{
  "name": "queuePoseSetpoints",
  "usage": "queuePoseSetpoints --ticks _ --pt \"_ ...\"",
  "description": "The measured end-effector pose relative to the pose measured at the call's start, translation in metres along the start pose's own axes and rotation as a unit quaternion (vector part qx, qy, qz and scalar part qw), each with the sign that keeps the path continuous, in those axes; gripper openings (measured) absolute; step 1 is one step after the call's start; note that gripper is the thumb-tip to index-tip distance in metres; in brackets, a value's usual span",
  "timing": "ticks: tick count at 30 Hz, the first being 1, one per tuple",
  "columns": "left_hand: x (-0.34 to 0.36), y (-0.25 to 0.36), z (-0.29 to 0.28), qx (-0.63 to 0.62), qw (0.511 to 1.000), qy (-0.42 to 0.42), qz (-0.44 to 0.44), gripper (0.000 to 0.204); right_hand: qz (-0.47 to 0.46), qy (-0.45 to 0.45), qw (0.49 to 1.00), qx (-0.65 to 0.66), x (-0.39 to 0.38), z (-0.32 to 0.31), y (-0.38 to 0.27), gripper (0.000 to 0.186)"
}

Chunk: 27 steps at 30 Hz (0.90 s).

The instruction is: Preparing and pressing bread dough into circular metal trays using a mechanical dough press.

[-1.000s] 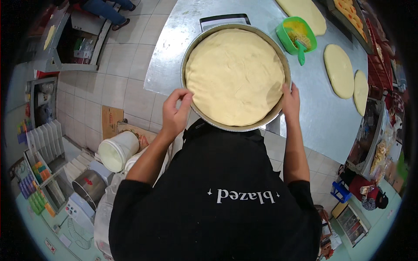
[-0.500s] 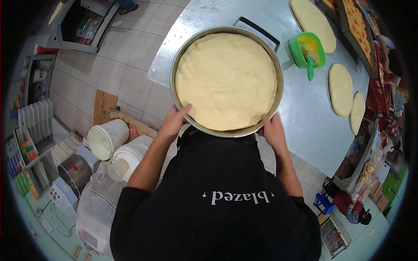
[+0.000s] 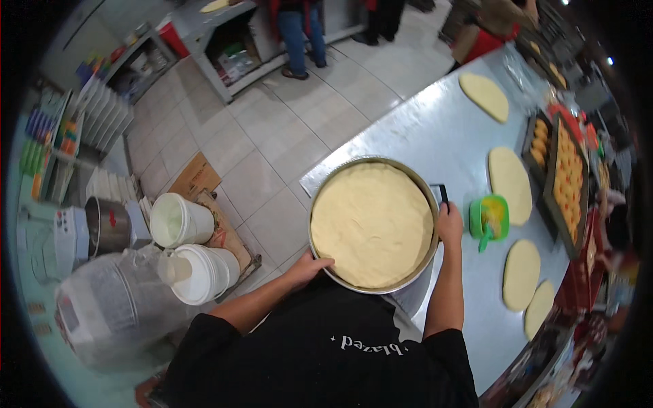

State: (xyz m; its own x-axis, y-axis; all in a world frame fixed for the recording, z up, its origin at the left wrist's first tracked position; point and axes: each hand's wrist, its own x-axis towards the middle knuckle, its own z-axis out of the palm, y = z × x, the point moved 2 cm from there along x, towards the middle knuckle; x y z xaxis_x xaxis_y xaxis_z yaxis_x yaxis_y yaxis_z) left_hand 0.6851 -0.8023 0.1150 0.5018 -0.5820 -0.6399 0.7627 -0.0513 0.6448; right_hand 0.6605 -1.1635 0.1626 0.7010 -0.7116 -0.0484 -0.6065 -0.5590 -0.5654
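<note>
A large round metal pan (image 3: 315, 198) full of pale, smoothed dough (image 3: 371, 221) is at the table's near left edge. My left hand (image 3: 313, 266) grips its lower-left rim, thumb over the edge onto the dough. My right hand (image 3: 447, 221) is closed at the pan's right rim, beside the black edge (image 3: 442, 192) of a flat object mostly hidden under the pan. Right of this hand sit a green container (image 3: 496, 209) with yellow mixture and a green-handled tool, plus flattened dough pieces (image 3: 510, 183) on the steel table (image 3: 408, 129).
Trays of baked buns (image 3: 564, 180) line the table's far right. White buckets (image 3: 194, 272), a covered machine (image 3: 115, 309) and a mixer bowl (image 3: 107, 224) stand left, with cardboard (image 3: 194, 175) on the tiled floor (image 3: 258, 136). People (image 3: 299, 37) stand at counters and the table's far end.
The view has swung, bringing the people and far table end into sight. My right hand has moved from the pan's lower-right rim up to its right side; my left still grips the lower left.
</note>
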Motion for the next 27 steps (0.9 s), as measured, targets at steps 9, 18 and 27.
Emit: queuePoseSetpoints --ticks 9,18,27 --pt "-0.05 -0.034 0.055 -0.106 0.985 0.088 0.099 0.063 -0.067 -0.066 0.995 -0.045 -0.026 -0.012 0.043 0.034" --pt "-0.094 -0.131 0.075 -0.129 0.954 0.225 0.15 0.052 -0.108 -0.075 0.991 0.022 -0.122 -0.029 0.072 0.025" --pt "-0.226 -0.278 0.078 -0.219 0.918 0.302 0.137 0.046 -0.172 -0.164 0.97 0.05 -0.262 -0.039 0.067 0.017"
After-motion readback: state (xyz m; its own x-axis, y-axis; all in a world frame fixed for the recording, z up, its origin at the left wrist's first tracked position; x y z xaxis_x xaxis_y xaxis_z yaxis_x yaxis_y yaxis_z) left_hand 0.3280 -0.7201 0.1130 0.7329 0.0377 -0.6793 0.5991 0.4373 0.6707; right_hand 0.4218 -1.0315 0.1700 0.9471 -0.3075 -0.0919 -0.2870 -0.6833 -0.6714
